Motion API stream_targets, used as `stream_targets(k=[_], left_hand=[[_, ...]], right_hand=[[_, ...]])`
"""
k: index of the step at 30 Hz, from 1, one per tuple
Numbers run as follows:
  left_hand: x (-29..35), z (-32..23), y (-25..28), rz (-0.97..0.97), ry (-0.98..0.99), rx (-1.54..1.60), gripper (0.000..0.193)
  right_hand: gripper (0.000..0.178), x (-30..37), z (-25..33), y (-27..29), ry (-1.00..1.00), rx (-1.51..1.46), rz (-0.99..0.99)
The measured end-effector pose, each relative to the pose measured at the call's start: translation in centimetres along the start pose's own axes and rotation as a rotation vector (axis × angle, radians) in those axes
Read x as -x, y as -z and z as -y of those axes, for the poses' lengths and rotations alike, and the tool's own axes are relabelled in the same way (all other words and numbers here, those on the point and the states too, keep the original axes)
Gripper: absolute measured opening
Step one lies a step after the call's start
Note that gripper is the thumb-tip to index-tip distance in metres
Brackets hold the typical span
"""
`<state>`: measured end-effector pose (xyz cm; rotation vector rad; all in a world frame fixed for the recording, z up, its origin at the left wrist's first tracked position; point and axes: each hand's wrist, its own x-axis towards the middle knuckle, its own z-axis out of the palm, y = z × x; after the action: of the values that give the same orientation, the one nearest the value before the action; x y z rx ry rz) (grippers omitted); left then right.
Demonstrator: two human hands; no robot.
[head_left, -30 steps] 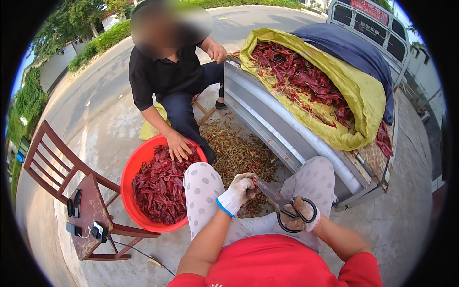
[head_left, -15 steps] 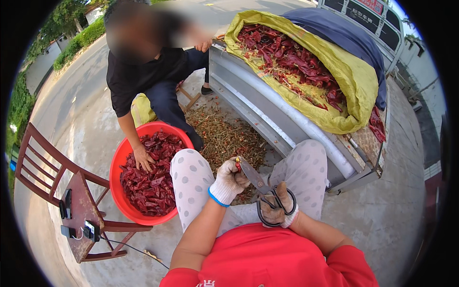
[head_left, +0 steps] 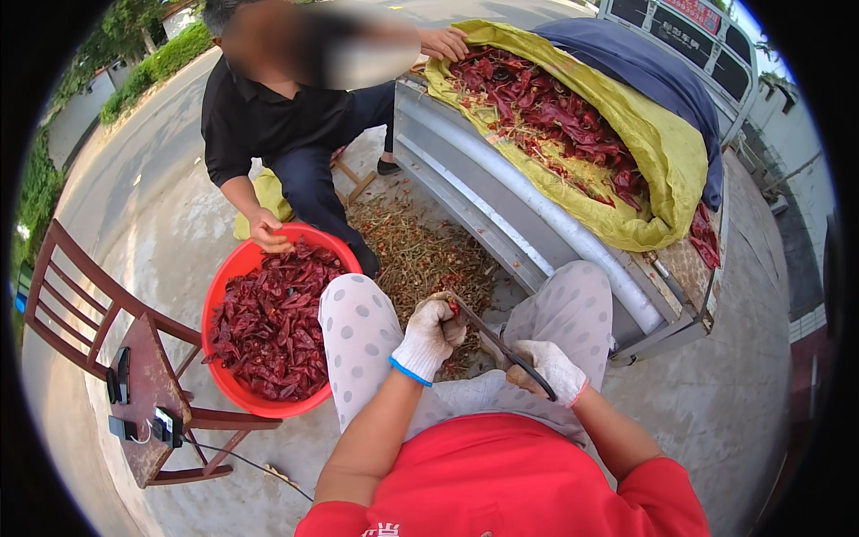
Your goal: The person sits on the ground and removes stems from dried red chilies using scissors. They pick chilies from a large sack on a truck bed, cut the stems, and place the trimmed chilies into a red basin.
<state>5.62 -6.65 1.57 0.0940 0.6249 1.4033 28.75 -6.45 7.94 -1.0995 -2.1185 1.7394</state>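
Observation:
My left hand [head_left: 429, 338], in a stained white work glove with a blue cuff, is closed on a dried red chili pepper [head_left: 454, 308], of which only a small bit shows past the fingertips. In my right hand [head_left: 553, 369], also gloved, is a pair of scissors [head_left: 493, 342] with dark handles, seen nearly edge-on. Their blade tips reach to the pepper at my left fingers; whether they touch it I cannot tell. Under my hands, between my knees, lies a heap of cut stems and bits [head_left: 420, 242] on the ground.
A red basin [head_left: 217, 358] full of dried peppers stands left of my knee. Across from me sits a person in black [head_left: 268, 134], one hand at a yellow sack [head_left: 667, 179] of peppers on a metal cart bed [head_left: 501, 183]. A wooden chair [head_left: 143, 358] holds small devices and a cable.
My right hand has turned the scissors from broadside to edge-on beside the pepper. The other person's hand has lifted from the basin's peppers to its rim; their other hand has moved onto the sack.

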Motion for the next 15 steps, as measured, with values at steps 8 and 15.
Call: stream_targets(k=[8, 15], left_hand=[[0.6, -0.3, -1.4, -0.141, -0.014, -0.146, 0.021], [0.0, -0.3, -0.9, -0.13, 0.013, -0.099, 0.046]], right_hand=[[0.053, 0.8, 3.3, 1.5, -0.06, 0.936, -0.338], [0.067, 0.6, 2.8, 2.5, -0.047, 1.041, -0.372]])
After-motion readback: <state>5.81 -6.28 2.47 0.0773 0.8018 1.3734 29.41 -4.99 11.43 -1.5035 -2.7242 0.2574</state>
